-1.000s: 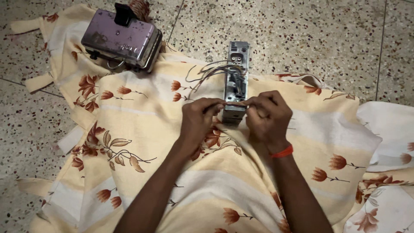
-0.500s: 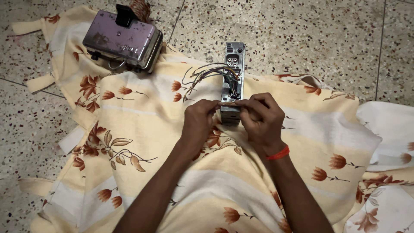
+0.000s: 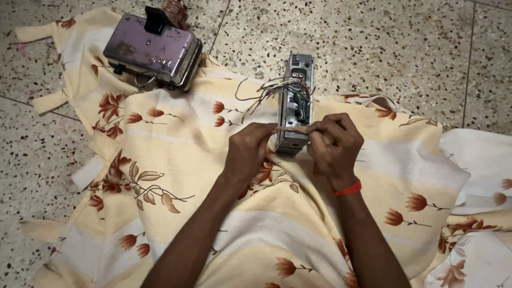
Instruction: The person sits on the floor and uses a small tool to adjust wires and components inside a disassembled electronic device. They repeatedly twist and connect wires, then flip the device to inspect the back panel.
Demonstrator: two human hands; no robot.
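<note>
A narrow grey metal electronic unit [image 3: 295, 104] stands on edge on a cream cloth with orange flowers [image 3: 176, 160]. A bundle of coloured wires [image 3: 266, 90] spills from its left side. My left hand [image 3: 246, 154] and my right hand [image 3: 333, 146] meet at the unit's near end. Between their fingertips they pinch a thin tan strip [image 3: 292, 129], stretched across the unit's near end. A red band [image 3: 348, 189] circles my right wrist.
A second, purple-grey metal box [image 3: 152, 50] with a black clip on top lies at the cloth's far left corner. Speckled stone floor [image 3: 384, 48] surrounds the cloth. More flowered fabric [image 3: 480, 213] is bunched at the right.
The unit looks turned a little, showing more of its wired side. My hands have shifted slightly toward me and now hold the tan strip taut between them.
</note>
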